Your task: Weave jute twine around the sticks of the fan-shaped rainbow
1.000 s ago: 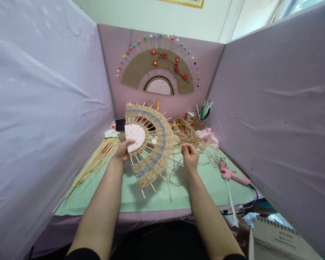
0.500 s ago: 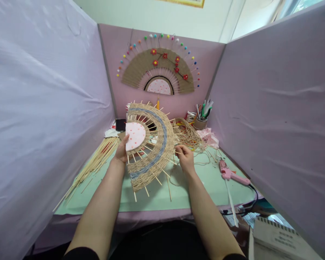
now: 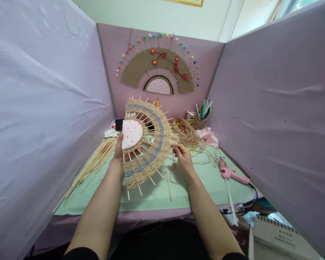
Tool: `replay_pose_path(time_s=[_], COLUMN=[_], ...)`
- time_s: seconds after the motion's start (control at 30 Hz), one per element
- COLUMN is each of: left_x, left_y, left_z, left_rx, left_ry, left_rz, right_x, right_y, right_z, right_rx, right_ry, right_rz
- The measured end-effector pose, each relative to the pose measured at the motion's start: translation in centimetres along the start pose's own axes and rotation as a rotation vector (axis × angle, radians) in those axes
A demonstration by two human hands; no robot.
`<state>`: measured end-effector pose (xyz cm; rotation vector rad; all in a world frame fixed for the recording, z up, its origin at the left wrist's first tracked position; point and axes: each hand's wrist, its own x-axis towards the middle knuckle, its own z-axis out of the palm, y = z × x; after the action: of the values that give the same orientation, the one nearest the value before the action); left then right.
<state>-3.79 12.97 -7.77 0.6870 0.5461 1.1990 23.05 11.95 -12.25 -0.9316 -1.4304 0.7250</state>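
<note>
My left hand (image 3: 120,148) grips a woven fan (image 3: 161,139) by its inner half-disc, thumb on the pink dotted face and fingers behind. The fan is a half ring of tan twine with a blue band, woven over thin sticks whose ends stick out around the rim. It is held up above the table, curved side to the right. Close to the fan's right edge, my right hand (image 3: 182,157) is closed in a pinch by the stick ends. A thin strand of twine seems to run from its fingertips, though what they grip is small and partly hidden.
A tangled heap of twine (image 3: 186,131) lies behind my right hand. Bamboo sticks (image 3: 97,159) are bundled at left; one loose stick (image 3: 168,186) lies in front. A pink glue gun (image 3: 233,175) rests at right. A finished fan (image 3: 135,70) hangs on the back panel. Cloth-covered panels flank the table.
The woven fan has shifted slightly left and up, tilting a little in my left hand. My right hand has moved a little left with it, still pinched near the rim.
</note>
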Motion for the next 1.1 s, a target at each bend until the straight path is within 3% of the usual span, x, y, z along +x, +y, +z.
replay_pose_path(time_s=[0.23,0.47,0.9,1.1], left_x=[-0.4,-0.2,-0.3,0.0], left_y=[0.0,0.1,-0.1,0.2], left_z=[0.5,0.2,-0.4,-0.9], left_rx=[-0.008,0.009,0.062,0.139], left_ry=[-0.036,0.014,-0.030,-0.019], left_rz=[-0.003,-0.023,0.041,0.009], right_x=[0.0,-0.1,0.0,0.0], right_y=[-0.6,-1.0,-0.5,-0.6], right_z=[-0.3,-0.7,-0.7,-0.4], right_rx=[-0.062,-0.113,0.011,0.010], right_ry=[0.201,0.357,0.316,0.131], right_rz=[0.001,-0.069,-0.063,-0.024])
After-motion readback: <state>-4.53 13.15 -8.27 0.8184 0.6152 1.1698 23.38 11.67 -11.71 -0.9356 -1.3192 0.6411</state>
